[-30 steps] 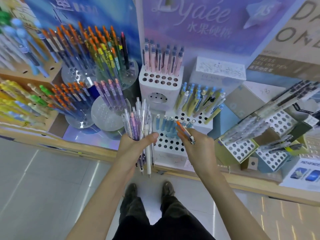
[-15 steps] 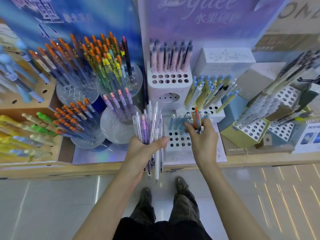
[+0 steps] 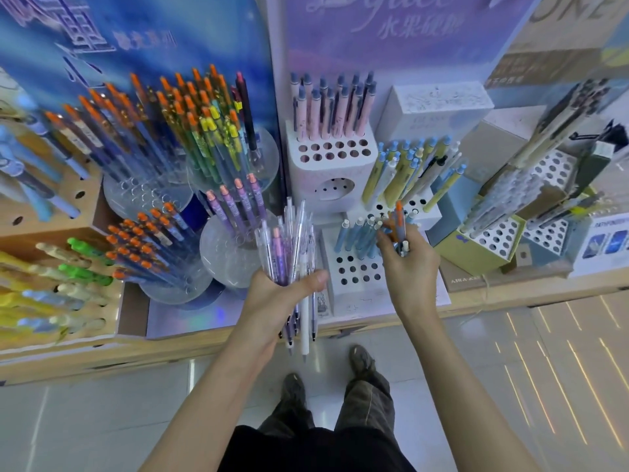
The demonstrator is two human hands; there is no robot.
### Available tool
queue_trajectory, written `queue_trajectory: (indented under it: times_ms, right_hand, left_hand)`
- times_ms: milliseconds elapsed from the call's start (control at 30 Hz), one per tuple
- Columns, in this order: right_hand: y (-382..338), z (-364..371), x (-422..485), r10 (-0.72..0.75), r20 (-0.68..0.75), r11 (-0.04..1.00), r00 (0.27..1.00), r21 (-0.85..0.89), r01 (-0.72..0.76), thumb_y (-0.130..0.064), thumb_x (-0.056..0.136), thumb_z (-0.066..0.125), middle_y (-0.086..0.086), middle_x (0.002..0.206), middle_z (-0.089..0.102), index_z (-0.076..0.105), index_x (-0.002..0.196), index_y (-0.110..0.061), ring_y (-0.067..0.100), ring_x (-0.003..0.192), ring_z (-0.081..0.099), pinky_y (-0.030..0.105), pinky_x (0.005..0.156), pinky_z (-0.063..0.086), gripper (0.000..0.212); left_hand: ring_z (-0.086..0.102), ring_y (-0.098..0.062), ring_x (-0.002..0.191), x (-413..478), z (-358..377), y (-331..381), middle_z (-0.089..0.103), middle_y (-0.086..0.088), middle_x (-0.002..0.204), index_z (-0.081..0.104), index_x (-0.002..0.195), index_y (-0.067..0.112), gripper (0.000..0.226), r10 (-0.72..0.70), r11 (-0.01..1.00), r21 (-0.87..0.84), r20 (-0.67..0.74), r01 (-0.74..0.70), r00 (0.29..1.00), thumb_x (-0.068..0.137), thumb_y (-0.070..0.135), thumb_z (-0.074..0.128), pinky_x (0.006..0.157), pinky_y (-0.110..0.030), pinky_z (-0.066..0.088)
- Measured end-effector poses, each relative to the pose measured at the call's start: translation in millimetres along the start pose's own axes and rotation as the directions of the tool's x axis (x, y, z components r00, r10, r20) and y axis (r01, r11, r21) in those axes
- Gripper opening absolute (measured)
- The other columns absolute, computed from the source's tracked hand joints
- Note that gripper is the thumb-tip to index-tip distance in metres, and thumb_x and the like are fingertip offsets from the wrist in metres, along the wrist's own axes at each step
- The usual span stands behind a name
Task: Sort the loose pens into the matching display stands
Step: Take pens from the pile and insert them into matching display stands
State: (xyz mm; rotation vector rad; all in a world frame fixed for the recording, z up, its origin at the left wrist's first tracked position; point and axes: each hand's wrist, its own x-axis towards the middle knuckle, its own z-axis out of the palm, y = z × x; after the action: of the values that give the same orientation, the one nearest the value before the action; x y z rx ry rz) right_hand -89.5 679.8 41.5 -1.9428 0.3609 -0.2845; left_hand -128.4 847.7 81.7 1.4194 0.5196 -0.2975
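My left hand (image 3: 279, 294) grips a bundle of loose pens (image 3: 289, 247), clear, purple and white, their tips hanging below my fist. My right hand (image 3: 406, 264) holds an orange-capped pen (image 3: 399, 221) upright, together with a few other pen ends, over the white stepped stand (image 3: 354, 267). That stand has a row of light blue pens (image 3: 354, 233) and several free holes. To the left stand clear round stands: one with purple pens (image 3: 235, 206), one with orange-capped pens (image 3: 149, 240) low down.
A white block (image 3: 326, 155) with pink pens stands behind, yellow-blue pens (image 3: 408, 172) to its right. Green and white perforated boxes (image 3: 490, 240) hold grey pens at the right. Wooden racks (image 3: 51, 233) fill the left. The shelf's wooden edge (image 3: 204, 338) runs below my hands.
My right hand has turned the orange-capped pen from lying slanted to standing upright and moved it up over the blue-pen stand. My left hand keeps its bundle. The camera has tilted down.
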Motion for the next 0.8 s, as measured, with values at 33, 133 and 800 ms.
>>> queue_trajectory:
  times_ms: [33, 133, 800]
  right_hand:
    - [1, 0, 0, -0.013, -0.001, 1.000, 1.000, -0.027, 0.013, -0.014, 0.092, 0.060, -0.012, 0.083, 0.062, 0.068, 0.101, -0.008, 0.007, 0.076, 0.055, 0.025, 0.071, 0.045, 0.013]
    - [0, 1, -1, -0.028, 0.006, 0.996, 1.000, -0.085, 0.029, -0.019, 0.092, 0.061, -0.008, 0.082, 0.060, 0.067, 0.100, -0.008, 0.014, 0.072, 0.053, 0.031, 0.065, 0.045, 0.015]
    - [-33, 21, -37, 0.218, 0.311, 0.782, 0.925, 0.512, -0.356, -0.031, 0.103, 0.032, 0.009, 0.061, 0.060, 0.047, 0.075, -0.007, 0.019, 0.046, 0.055, 0.028, 0.046, 0.049, 0.040]
  left_hand:
    - [0.067, -0.001, 0.072, 0, -1, 0, 0.073, -0.005, 0.079, 0.056, 0.082, 0.019, 0.024, -0.006, 1.000, 0.000, -0.012, 0.006, 1.000, 0.074, 0.013, 0.078, 0.054, -0.007, 0.043]
    - [0.069, -0.006, 0.081, 1, -5, -1, 0.073, -0.005, 0.080, 0.060, 0.084, 0.017, 0.022, -0.011, 1.000, 0.013, -0.004, 0.011, 1.000, 0.073, 0.014, 0.079, 0.056, -0.006, 0.042]
    - [0.067, -0.023, 0.098, -8, -28, -11, 0.072, -0.007, 0.089, 0.062, 0.103, 0.014, 0.065, -0.014, 1.000, -0.027, -0.036, 0.013, 0.999, 0.047, 0.034, 0.089, 0.088, -0.037, 0.049]
